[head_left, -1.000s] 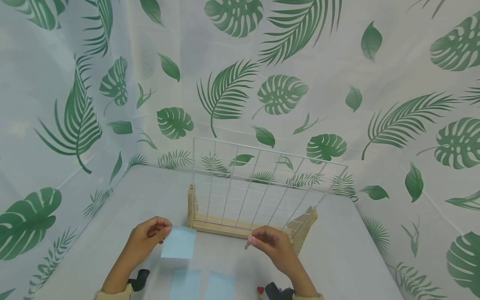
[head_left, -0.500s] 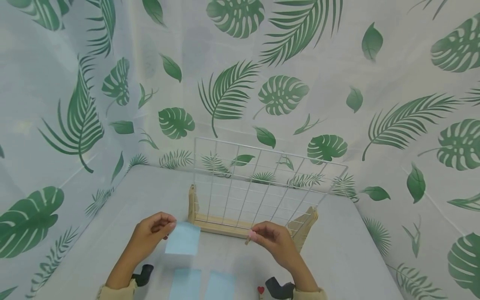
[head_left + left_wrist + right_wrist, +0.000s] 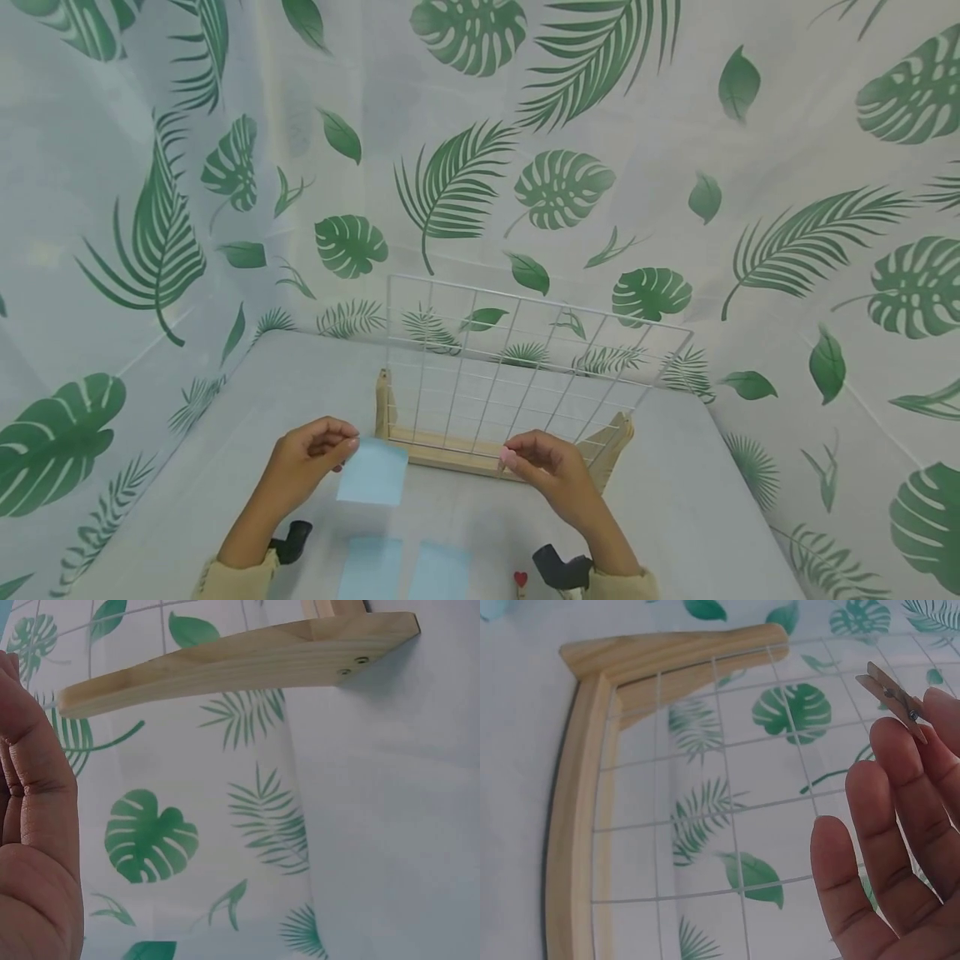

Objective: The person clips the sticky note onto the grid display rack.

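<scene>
My left hand (image 3: 303, 462) pinches a light blue square of paper (image 3: 372, 477) by its upper left corner, in front of the left end of a wire-grid rack. In the left wrist view only the edge of that hand shows. My right hand (image 3: 553, 473) holds a small wooden clothespin (image 3: 889, 697) between thumb and fingertips; something pink shows at the fingertips in the head view. The rack's wooden base (image 3: 450, 457) lies just beyond both hands, and its wire grid (image 3: 517, 298) leans back above it.
Two more light blue papers, one on the left (image 3: 372, 568) and one on the right (image 3: 441, 572), lie on the white table near the front. Beside them is a clothespin with a red heart (image 3: 521, 577). A leaf-patterned curtain (image 3: 480, 192) surrounds the table.
Both hands have moved slightly forward toward the rack. The left has also shifted to the right, carrying the blue paper with it. The rack stays in place.
</scene>
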Demonstrator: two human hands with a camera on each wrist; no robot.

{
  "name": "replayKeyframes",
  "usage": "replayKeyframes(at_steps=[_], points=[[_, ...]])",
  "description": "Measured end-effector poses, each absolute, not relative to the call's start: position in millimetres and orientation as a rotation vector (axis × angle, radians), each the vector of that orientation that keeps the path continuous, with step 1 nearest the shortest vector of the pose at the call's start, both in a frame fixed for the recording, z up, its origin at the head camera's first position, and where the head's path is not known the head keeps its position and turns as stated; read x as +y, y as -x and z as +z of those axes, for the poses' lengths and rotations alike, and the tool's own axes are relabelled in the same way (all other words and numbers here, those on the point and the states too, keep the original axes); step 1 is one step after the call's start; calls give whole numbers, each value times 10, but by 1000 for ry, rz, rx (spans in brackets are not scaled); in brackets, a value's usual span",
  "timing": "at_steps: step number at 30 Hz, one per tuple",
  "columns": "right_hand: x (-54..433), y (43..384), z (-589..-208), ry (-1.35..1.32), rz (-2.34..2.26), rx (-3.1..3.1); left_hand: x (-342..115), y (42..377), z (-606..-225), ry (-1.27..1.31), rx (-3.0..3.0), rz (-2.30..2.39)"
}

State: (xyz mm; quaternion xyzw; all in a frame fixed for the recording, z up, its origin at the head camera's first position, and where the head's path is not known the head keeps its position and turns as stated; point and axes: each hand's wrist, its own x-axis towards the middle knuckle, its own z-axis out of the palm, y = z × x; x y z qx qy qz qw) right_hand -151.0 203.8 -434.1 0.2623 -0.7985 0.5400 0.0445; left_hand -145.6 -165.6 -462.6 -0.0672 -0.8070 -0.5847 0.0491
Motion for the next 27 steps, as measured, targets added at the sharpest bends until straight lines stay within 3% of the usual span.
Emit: replayKeyframes(at_steps=[14,27], points=[[2019,1571,-4236,-855,1580,-2410,-1606,1518,-4563,356,-2424,-1768],[2008,1613,-4138,-880,1540,-2407,-1530,1550,-4484,337,-2385,-1792]])
